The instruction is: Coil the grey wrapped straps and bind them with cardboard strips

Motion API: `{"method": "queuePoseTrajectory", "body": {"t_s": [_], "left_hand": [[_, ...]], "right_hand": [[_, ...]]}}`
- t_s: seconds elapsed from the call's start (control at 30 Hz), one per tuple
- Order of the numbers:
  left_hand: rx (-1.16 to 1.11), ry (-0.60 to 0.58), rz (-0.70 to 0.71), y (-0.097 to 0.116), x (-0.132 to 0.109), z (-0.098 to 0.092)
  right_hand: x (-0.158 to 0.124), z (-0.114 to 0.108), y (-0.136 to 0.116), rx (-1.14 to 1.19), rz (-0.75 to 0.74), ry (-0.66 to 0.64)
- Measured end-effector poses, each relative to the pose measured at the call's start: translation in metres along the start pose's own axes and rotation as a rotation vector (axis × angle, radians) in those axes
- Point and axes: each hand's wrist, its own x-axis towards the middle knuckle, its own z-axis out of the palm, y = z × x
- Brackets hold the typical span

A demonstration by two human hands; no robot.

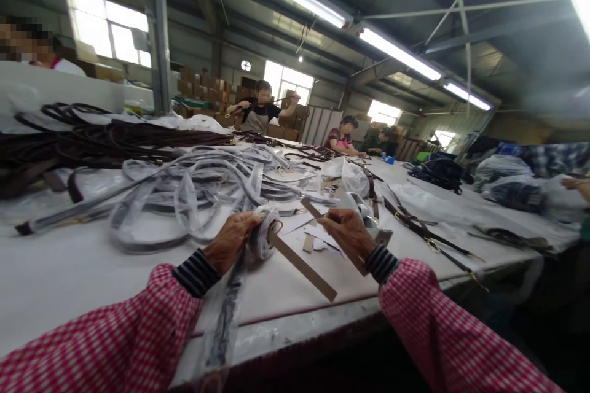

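My left hand [232,239] is closed around a strap wrapped in clear plastic [260,234], whose dark length hangs down over the table's front edge. A flat brown cardboard strip [302,265] runs from that bundle toward me. My right hand [349,232] is closed on another thin brown cardboard strip [311,207] that points up and to the left, and a plastic-wrapped piece sits just behind its fingers. Both arms wear red-and-white checked sleeves with striped cuffs.
A heap of plastic-wrapped straps [203,187] lies ahead on the white table [69,270], with dark brown straps [92,141] at the back left. More straps and plastic bags [415,221] lie to the right. Several people work at the far end.
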Motion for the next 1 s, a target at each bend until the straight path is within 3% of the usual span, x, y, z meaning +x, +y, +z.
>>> {"method": "queuePoseTrajectory", "body": {"t_s": [0.13,0.3,0.43,0.53,0.67,0.8,1.0], "left_hand": [[-0.011,0.043,-0.015,0.001,0.0,0.0],[0.031,0.049,-0.01,-0.003,0.0,0.002],[0.112,-0.005,0.023,0.006,-0.007,0.008],[0.324,-0.105,0.149,0.019,-0.013,0.013],[0.567,-0.26,0.293,0.025,-0.017,0.019],[0.605,-0.295,0.237,0.019,-0.017,0.02],[0.342,-0.263,0.031,0.019,-0.018,0.021]], "right_hand": [[0.01,-0.007,0.002,-0.101,-0.034,0.094],[-0.029,0.022,-0.042,0.124,-0.135,-0.208],[-0.049,0.047,-0.062,0.365,0.015,-0.252],[-0.055,0.054,-0.062,0.562,0.111,-0.24],[-0.069,0.056,-0.056,0.647,0.181,-0.211],[-0.086,0.06,-0.053,0.677,0.186,-0.195],[-0.102,0.049,-0.041,0.801,0.261,-0.223]]}}
